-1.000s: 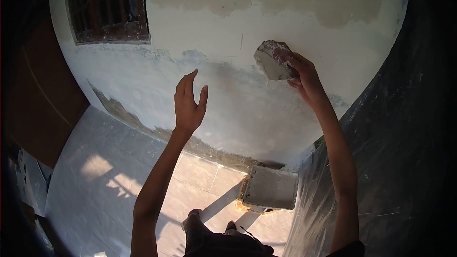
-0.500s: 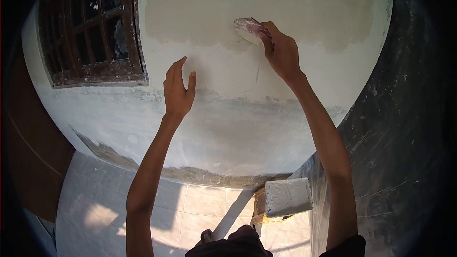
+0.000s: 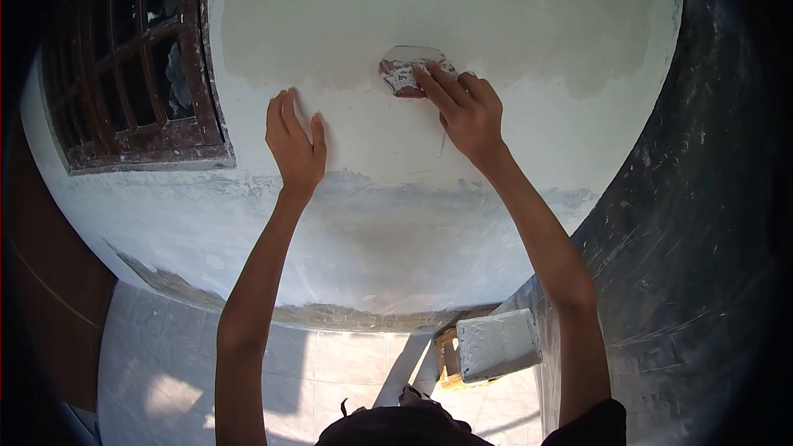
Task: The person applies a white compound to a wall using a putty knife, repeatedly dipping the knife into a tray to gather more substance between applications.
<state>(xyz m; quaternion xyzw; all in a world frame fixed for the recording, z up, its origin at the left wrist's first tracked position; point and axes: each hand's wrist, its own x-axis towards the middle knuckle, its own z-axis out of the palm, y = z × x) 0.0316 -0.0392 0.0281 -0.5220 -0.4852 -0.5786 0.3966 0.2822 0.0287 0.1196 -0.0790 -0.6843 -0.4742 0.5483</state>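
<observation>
My right hand [image 3: 472,116] grips a reddish putty scraper [image 3: 403,72] smeared with white filler, its fingers stretched over the back of the tool. The scraper lies flat against the wall [image 3: 372,124], at the lower border of a damp, greyish-beige patch [image 3: 330,16]. To the left, my left hand [image 3: 296,144] is raised at the wall with its fingers extended, holding nothing. Its fingertips seem to rest on the pale surface. The scraper's working edge is partly hidden.
A brown wooden window frame [image 3: 194,136] is set in the wall at left. Below right, a tray of white filler [image 3: 497,345] sits on a yellowish box [image 3: 450,367]. Dark sheeting [image 3: 669,239] hangs along the right. Pale floor tiles [image 3: 347,363] lie below.
My right hand has turned the scraper from tilted to flat on the wall and shifted it slightly left and down. My left hand has come against the wall. The view has shifted slightly.
</observation>
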